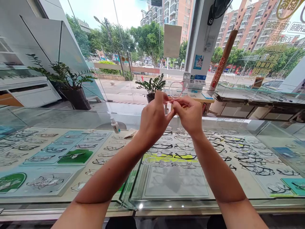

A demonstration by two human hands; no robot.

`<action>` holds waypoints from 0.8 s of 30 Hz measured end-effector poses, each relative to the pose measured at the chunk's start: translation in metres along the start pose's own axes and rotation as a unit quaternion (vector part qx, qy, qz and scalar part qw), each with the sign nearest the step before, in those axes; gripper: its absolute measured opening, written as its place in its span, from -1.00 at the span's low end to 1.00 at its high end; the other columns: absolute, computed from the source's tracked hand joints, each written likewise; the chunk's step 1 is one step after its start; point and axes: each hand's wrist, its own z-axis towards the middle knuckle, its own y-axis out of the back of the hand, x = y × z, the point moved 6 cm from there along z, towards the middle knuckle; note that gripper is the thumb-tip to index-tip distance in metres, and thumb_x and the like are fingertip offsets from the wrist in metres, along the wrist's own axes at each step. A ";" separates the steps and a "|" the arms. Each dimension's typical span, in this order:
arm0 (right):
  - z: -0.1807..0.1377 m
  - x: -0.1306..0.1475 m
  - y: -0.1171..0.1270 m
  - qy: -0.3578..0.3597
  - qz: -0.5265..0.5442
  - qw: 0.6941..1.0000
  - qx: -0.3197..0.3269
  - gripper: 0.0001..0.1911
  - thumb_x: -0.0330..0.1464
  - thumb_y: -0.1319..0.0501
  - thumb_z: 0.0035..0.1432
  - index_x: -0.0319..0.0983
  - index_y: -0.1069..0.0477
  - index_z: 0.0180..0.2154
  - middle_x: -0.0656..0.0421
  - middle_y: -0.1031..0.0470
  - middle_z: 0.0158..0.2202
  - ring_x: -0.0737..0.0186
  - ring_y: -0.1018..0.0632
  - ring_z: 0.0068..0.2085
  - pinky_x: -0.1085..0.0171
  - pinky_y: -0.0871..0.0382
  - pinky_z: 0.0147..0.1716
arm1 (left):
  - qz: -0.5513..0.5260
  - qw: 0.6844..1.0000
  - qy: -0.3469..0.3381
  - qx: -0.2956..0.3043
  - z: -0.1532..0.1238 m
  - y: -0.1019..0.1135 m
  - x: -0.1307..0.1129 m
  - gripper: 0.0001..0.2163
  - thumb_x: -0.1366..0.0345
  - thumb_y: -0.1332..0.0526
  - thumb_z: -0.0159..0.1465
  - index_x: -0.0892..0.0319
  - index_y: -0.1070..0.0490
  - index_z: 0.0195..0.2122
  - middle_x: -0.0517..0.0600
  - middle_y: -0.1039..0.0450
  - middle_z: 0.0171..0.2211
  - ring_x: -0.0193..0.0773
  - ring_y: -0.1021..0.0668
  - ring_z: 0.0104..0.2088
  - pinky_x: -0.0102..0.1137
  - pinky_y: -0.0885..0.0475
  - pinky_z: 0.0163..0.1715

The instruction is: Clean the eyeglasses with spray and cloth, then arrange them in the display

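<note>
I hold a pair of pink-rimmed glasses (pixel 176 89) up in front of me, above a glass display counter (pixel 166 203). My left hand (pixel 153 119) is closed, its thumb and fingers pinching the frame near the bridge. My right hand (pixel 190 114) is closed too, pinching the same spot from the other side. The two hands touch at the fingertips. Only the upper rim of the glasses shows above my fingers. Beneath the counter glass lie several rows of spectacle frames (pixel 176 152).
A small dropper bottle (pixel 115 125) and a folded cloth (pixel 130 133) rest on the counter top to the left of my hands. A potted plant (pixel 151 87) stands behind the counter, a larger one (pixel 71 86) at the left. Shop windows face a street.
</note>
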 end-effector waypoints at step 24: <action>-0.059 -0.097 0.052 -0.279 0.267 0.922 -0.026 -0.79 -0.21 -0.59 -0.01 -0.13 -0.65 -0.39 0.17 -0.80 -0.26 0.23 -0.76 -0.21 0.29 -0.65 -0.22 | 0.154 0.843 0.513 -0.055 -0.123 0.053 0.261 -0.29 0.33 -0.43 0.28 0.20 -0.16 0.40 0.46 -0.39 0.39 0.40 -0.45 0.49 0.18 -0.41 0.43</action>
